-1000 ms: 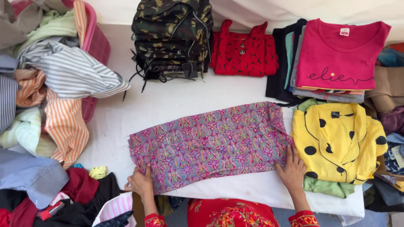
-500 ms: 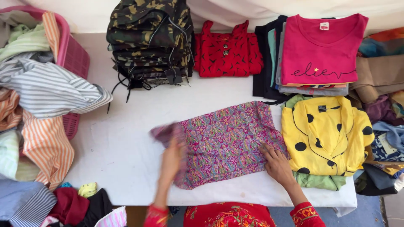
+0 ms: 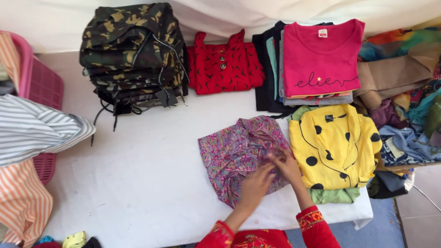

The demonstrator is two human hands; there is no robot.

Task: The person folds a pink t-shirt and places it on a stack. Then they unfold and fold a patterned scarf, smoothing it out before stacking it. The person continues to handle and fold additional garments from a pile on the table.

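Observation:
A purple patterned garment (image 3: pixel 236 151) lies folded in half on the white table (image 3: pixel 138 183), next to a yellow top with black dots (image 3: pixel 333 142). My left hand (image 3: pixel 255 183) rests on the garment's right half, fingers pinching the cloth. My right hand (image 3: pixel 285 165) lies just beside it, also gripping the folded edge. Both hands meet near the garment's right side. Red embroidered sleeves show at my wrists.
A camouflage clothes stack (image 3: pixel 131 50), a red folded top (image 3: pixel 223 62) and a pile topped by a pink shirt (image 3: pixel 321 59) line the back. A pink basket (image 3: pixel 39 87) with striped shirts (image 3: pixel 36 128) stands left. Loose clothes (image 3: pixel 404 110) heap at right.
My left hand has carried the garment's left end over to the right, folding it in half. Both hands now meet on the folded piece. The camera view shifted left.

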